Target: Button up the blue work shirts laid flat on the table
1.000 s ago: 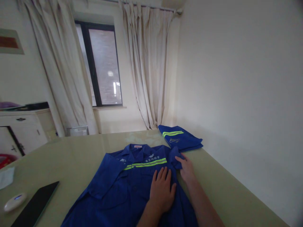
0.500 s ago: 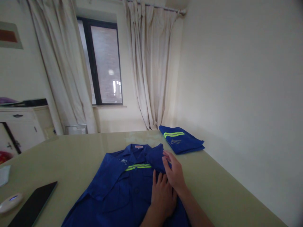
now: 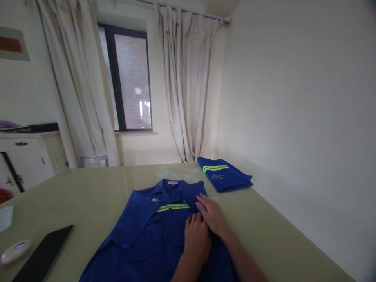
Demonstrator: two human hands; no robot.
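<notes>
A blue work jacket (image 3: 147, 244) with a yellow-green reflective stripe across the chest lies front up on the table, its collar at the far end. Its sleeve on the left side is folded inward over the front. My left hand (image 3: 197, 238) rests palm down on the right part of the jacket, fingers slightly bent against the cloth. Just beyond it, my right hand (image 3: 214, 214) lies with fingers extended on the folded cloth near the right shoulder. The two hands touch or overlap at the left hand's edge. The jacket's lower end runs out of view.
A folded blue garment (image 3: 226, 178) with the same stripe lies at the table's far right, near the wall. On the left are a black tablet-like slab (image 3: 44, 254) and a white oval device (image 3: 15, 252). The pale green table (image 3: 96, 196) reaches toward the curtains (image 3: 188, 86).
My right hand has come down and left onto the shoulder cloth. My left hand has shifted slightly left and remains on the jacket.
</notes>
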